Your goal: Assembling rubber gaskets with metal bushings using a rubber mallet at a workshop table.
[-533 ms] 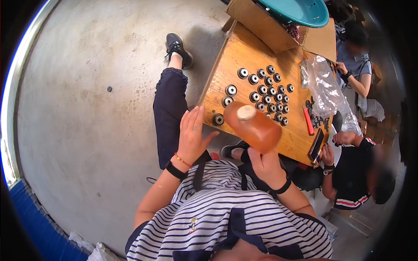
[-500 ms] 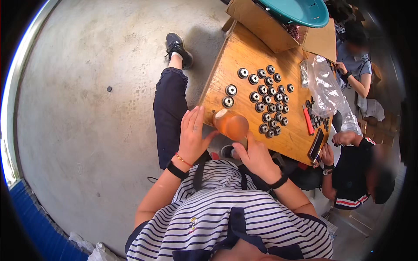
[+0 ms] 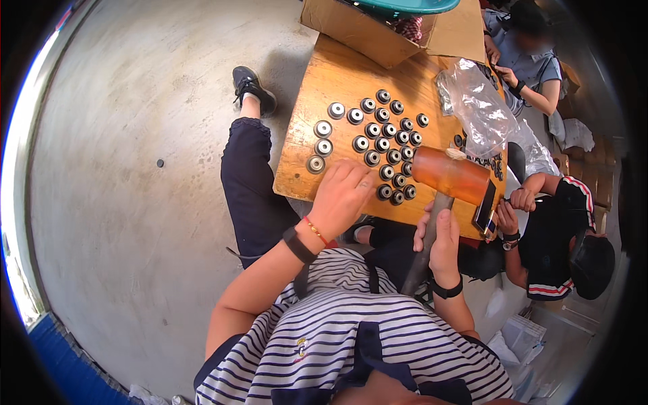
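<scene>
My right hand is closed around the dark handle of a mallet with a translucent orange head. The mallet head is raised at the table's right side and covers part of the tabletop. My left hand is at the near edge of the wooden table, back up, fingers loosely bent and apart; their tips are partly hidden. Just beyond it, a single round bearing wheel sits near the left edge. Several more such wheels, metal with dark rims, stand grouped in the middle.
A cardboard box with a teal basin on top stands at the far end. Clear plastic bags and a phone lie on the right. Two co-workers sit along the right side, hands at the table.
The mallet has swung from the near left table corner up to the right. My left hand has moved right, toward the wheels. Another wheel now shows at the left edge. The view has shifted.
</scene>
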Demonstrator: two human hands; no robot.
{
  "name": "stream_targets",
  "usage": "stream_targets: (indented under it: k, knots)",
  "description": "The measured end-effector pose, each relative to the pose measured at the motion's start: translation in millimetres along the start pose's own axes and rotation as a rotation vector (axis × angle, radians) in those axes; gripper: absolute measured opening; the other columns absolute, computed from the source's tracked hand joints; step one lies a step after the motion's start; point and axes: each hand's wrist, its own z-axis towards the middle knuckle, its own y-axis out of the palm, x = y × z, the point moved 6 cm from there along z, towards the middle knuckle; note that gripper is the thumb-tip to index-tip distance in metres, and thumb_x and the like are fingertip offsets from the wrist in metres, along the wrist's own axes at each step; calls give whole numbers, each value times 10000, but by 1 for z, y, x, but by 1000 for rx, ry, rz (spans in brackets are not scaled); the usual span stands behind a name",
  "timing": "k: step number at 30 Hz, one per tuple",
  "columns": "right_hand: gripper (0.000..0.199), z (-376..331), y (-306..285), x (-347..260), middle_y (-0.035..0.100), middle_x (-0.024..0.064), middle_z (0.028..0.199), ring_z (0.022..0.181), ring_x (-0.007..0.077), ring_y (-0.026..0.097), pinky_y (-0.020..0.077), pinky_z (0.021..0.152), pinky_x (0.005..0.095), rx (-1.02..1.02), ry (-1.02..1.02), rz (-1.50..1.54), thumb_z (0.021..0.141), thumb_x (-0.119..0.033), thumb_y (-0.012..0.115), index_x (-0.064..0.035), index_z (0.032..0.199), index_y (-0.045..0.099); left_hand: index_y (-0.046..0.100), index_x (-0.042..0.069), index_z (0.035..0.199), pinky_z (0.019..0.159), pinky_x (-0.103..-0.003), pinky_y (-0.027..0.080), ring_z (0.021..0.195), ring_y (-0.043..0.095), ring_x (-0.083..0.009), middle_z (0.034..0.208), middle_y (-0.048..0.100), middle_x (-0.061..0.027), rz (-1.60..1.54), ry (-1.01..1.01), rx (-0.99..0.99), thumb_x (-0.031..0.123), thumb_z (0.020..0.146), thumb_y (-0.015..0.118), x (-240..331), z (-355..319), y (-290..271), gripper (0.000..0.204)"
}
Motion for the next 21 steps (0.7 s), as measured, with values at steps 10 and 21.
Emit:
stream_targets:
  k: [10, 21]
  knots:
    - [404, -4, 27, 11, 497, 55, 702, 493, 103, 487, 403, 460, 220, -202, -1, -162, 1006, -394, 444, 0, 1095, 463, 663, 49, 969, 924, -390, 414, 1030, 556, -241, 1053, 627, -48, 196, -34, -60, 116, 738, 667, -16, -32, -6, 240]
    - [441, 16, 106, -20, 639, 198, 733, 648, 336, 653, 486, 570, 375, -374, -478, -759, 962, -347, 530, 43, 1163, 486, 500, -1, 1293, 1048, -472, 330, 1189, 479, -335, 1214, 554, -183, 153, -375, 173, 239, 642, 843, -59, -87, -60, 774]
